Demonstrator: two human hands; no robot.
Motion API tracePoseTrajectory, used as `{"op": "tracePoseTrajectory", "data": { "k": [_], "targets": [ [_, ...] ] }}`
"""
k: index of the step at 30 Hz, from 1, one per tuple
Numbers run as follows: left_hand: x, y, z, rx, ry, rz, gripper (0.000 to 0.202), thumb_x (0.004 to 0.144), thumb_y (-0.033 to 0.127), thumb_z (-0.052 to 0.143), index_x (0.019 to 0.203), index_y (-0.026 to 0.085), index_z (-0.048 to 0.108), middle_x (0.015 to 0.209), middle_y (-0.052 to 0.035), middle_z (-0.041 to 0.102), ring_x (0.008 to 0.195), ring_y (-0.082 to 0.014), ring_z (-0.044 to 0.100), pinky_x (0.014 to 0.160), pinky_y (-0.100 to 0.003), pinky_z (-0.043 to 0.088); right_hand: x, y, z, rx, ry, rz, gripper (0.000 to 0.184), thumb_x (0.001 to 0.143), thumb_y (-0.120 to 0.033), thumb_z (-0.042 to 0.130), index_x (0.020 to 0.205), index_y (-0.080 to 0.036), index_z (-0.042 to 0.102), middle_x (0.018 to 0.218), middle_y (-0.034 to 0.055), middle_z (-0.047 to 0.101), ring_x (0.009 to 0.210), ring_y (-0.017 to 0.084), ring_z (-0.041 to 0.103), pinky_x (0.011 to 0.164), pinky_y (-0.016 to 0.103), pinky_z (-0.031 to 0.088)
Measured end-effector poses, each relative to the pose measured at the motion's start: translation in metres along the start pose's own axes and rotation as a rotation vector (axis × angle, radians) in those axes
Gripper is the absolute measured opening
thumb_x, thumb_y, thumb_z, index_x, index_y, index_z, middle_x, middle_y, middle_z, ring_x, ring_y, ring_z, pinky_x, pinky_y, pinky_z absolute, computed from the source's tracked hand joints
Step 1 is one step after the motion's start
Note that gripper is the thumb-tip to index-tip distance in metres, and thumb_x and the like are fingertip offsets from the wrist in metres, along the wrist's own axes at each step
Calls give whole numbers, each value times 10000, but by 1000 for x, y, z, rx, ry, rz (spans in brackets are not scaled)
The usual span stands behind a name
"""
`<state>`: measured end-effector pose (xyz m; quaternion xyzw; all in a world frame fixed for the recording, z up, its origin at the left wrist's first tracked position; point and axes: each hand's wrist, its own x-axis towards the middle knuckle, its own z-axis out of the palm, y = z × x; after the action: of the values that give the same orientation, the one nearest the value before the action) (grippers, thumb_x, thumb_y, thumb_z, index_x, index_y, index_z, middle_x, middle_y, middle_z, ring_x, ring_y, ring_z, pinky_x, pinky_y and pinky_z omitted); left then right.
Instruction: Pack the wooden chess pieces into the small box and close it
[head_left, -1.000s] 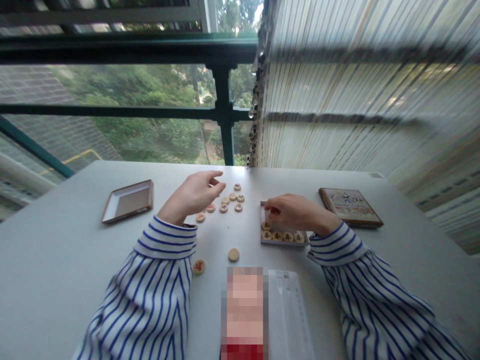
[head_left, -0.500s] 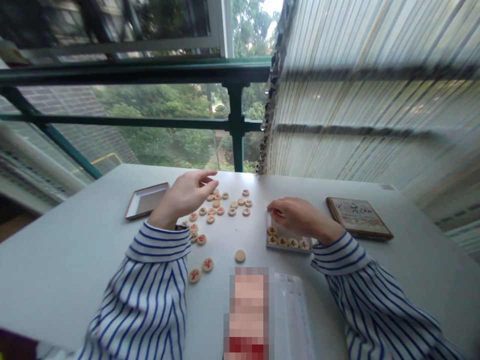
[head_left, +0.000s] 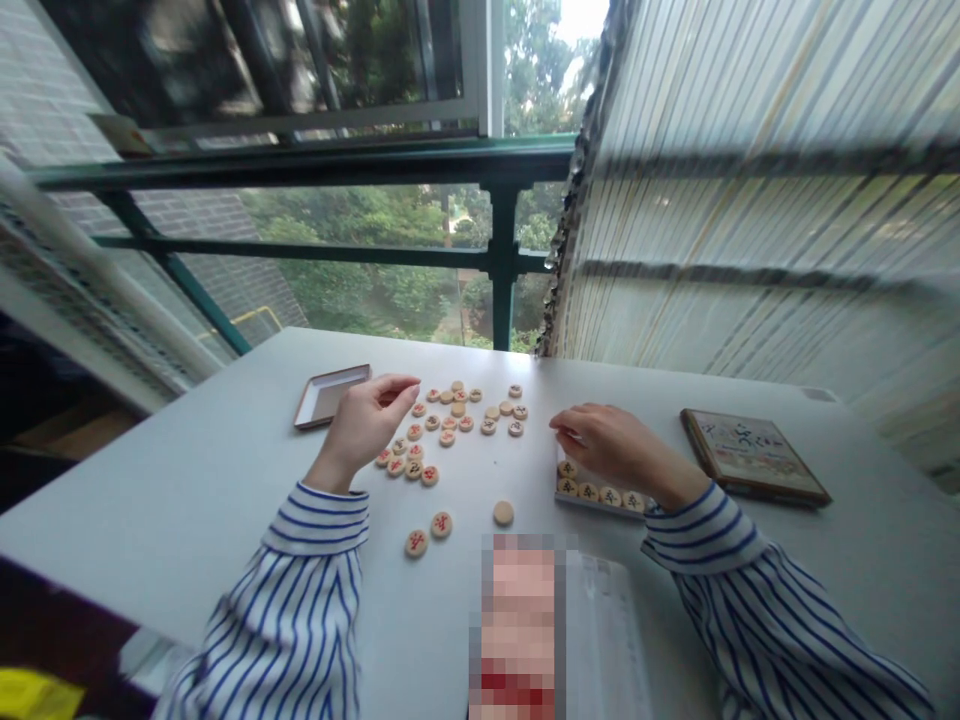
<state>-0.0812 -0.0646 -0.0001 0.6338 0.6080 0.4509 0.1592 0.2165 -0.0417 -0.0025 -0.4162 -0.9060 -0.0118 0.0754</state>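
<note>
My left hand [head_left: 375, 412] hovers at the left edge of the scattered xiangqi pieces [head_left: 448, 424], its fingers stretched forward with the thumb close beside them. No piece shows in it. My right hand [head_left: 604, 440] is over a shallow open box [head_left: 600, 509], fingers curled down at its far left corner; whether a piece is between the fingertips is hidden. Inside the box, several black-marked pieces [head_left: 589, 492] line the near edge and one lies behind them at the left. Closer to me lie two red-marked pieces [head_left: 429, 535] and a face-down piece [head_left: 503, 513].
An empty box lid [head_left: 330, 395] rests at the back left of the white table [head_left: 187, 490]. A flat decorated box [head_left: 754, 455] lies at the right. A clear plastic case [head_left: 611, 630] and a pixelated patch are at the front. Beyond are a green railing [head_left: 504, 260] and a string curtain [head_left: 720, 180].
My left hand has drawn back to the left, uncovering pieces beneath it, and its thumb and fingers are closer together. My right hand stays over the box. The view has shifted.
</note>
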Motion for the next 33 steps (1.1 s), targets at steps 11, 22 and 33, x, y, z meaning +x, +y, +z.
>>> {"op": "tracePoseTrajectory", "data": {
  "k": [11,22,33],
  "targets": [
    [-15,-35,1,73,69,0,299,769,373,503,897,139,639,878,-63,670,781,-160,615,745,-264,484,3,-8,9,8,-14,-33,244,842,-233,392,938,-190,613,871,64,647,801,170,570,698,272,377],
    [-23,-52,-6,255,-78,-42,305,766,312,475,978,148,620,968,-75,653,869,-182,599,828,-301,454,4,-17,10,40,-6,-51,241,829,-210,412,949,-194,621,895,69,652,832,176,582,734,286,401],
    [-24,-64,-4,277,-241,-74,351,735,293,500,1030,145,619,1022,-85,649,935,-198,596,834,-276,443,11,-45,3,148,14,-126,236,842,-230,402,961,-189,602,906,72,645,822,170,573,729,287,411]
  ]
}}
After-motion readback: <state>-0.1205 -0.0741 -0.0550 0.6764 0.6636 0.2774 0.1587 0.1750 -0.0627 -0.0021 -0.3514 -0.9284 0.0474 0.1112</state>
